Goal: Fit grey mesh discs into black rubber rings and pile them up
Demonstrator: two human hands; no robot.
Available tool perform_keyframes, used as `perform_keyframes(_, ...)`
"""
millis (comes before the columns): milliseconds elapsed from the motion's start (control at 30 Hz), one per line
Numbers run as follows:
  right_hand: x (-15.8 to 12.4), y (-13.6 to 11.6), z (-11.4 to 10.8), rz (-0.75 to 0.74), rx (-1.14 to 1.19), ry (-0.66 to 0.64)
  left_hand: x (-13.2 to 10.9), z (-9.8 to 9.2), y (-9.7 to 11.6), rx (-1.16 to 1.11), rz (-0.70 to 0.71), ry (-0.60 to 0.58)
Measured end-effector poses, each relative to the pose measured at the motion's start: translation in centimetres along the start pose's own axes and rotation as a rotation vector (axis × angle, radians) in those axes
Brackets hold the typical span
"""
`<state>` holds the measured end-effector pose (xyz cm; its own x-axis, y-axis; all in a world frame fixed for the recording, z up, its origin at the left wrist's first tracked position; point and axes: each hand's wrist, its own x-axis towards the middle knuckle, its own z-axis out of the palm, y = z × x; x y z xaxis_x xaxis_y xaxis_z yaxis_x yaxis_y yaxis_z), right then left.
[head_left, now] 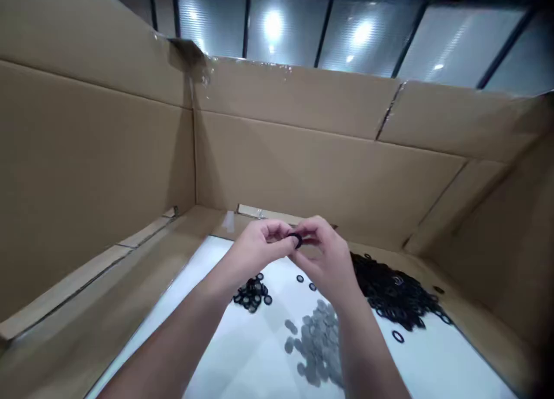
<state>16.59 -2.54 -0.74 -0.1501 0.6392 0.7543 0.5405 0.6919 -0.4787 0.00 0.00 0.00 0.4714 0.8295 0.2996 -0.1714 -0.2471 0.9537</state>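
My left hand [258, 250] and my right hand [325, 259] meet above a white surface [242, 353], fingertips pinched together on one small black ring [296, 239]. Both hands are closed around it. Below my left hand lies a small cluster of black rings [252, 293]. A heap of grey discs [318, 344] sits under my right wrist. A large pile of black rings [392, 292] spreads to the right of my right hand.
Tall cardboard walls [303, 150] enclose the work area on the left, back and right. Cardboard flaps [108, 266] lie along the left edge of the white surface. A few stray black rings [397, 336] lie near the big pile. Windows with ceiling light reflections show above.
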Motion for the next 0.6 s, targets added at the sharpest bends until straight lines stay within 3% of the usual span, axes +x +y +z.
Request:
perform_keyframes(100, -0.16, 0.12, 0.16, 0.039, 0.042, 0.03, -0.08, -0.28, 0.13, -0.017, 0.014, 0.005)
perform_keyframes(267, -0.05, -0.23, 0.07, -0.04, 0.083, -0.06, -0.17, -0.55, 0.24, -0.035, 0.025, -0.017)
perform_keyframes(433, -0.11, 0.13, 0.74, 0.078, 0.068, 0.077, -0.01, -0.58, 0.0, 0.002, 0.021, -0.008)
perform_keyframes(600, -0.1, 0.15, 0.3, -0.019, 0.111, -0.022, 0.03, -0.57, 0.18, -0.01, 0.037, -0.022)
